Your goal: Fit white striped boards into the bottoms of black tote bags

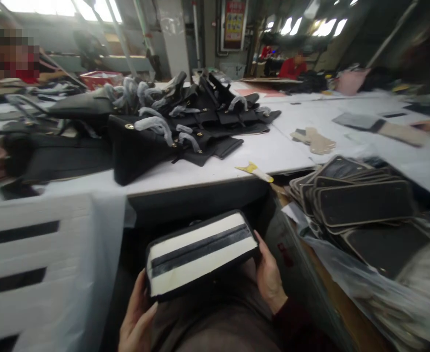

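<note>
We've got the long white table [237, 161] ahead of us, its far side heaped with a pile of black bags [171, 122], and off to our right a stack of dark oval panels [361, 200] fanned out on plastic sheeting. Down low, over our lap and short of the table edge, sits the piece we're working: a flat rectangular bag panel [200, 252], black-edged, white-faced, with a dark strip running its length. It looks light and fairly stiff, more board than cloth, so we judge the short ends the natural place to hold it. And that's where we are: our left hand [138, 318] cups the near left end from below, thumb up the side, while our right hand [269, 278] pinches the right end, fingers curled behind. Both hands closed on it, wrists low.
</note>
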A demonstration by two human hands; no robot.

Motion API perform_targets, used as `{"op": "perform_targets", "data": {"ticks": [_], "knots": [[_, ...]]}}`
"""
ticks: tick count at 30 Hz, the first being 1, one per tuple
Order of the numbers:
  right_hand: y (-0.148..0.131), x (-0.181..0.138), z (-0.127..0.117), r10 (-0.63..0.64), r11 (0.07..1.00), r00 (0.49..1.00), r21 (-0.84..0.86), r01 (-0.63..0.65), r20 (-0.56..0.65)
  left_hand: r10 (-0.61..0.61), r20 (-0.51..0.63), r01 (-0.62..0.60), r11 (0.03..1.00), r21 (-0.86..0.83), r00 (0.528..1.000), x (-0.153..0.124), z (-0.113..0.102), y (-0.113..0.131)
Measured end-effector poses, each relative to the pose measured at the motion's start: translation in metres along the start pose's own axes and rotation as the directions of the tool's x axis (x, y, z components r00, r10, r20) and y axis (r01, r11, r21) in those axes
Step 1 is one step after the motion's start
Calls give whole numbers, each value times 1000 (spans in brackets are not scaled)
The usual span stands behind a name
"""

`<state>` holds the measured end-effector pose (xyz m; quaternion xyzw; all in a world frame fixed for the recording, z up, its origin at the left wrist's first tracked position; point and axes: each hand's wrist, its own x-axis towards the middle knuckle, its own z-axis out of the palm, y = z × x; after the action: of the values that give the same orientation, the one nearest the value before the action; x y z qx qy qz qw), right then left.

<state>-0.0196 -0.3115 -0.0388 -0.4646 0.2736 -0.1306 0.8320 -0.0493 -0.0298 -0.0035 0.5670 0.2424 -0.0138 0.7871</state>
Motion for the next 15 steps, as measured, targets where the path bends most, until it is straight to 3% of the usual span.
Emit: {"op": "perform_targets", "data": {"ticks": [5, 9, 15], "knots": [[-1, -1, 1, 30, 996, 1000, -81, -30, -3, 80, 138, -62, 989, -132, 987, 5, -11, 1], [-3, -2, 7, 67, 996, 998, -59, -67, -6, 128, 146, -107, 984, -143, 981, 11, -22, -4], [-5, -7, 14, 25, 995, 998, -100, -30, -49, 125, 156, -96, 979, -181, 980, 11, -19, -5]]}}
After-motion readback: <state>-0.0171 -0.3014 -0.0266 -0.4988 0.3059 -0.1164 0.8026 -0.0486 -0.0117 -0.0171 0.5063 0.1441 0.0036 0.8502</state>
